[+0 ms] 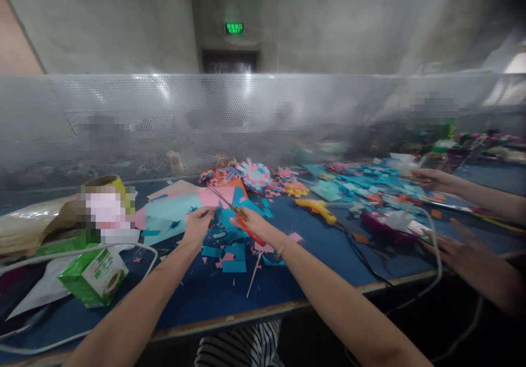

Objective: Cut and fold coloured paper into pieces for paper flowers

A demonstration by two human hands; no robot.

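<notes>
My right hand (252, 225) is closed around red-handled scissors (251, 231), whose blades point up and to the left. Just left of the scissors, my left hand (200, 222) has its fingertips pinched together. Whatever those fingers hold is too small to make out. Behind and beside my left hand lie light blue paper sheets (166, 216) and a pink sheet (209, 197). Cut blue paper pieces (234, 267) and pink scraps are scattered below my hands. A thin pale stick (253, 275) lies near my right wrist.
A yellow glue gun (318, 210) with a black cord lies to the right. A green-and-white box (94, 276) and white cable are at left. Another person's hands (456, 244) work at right. A perforated metal screen (164, 115) stands behind the paper flowers (255, 174).
</notes>
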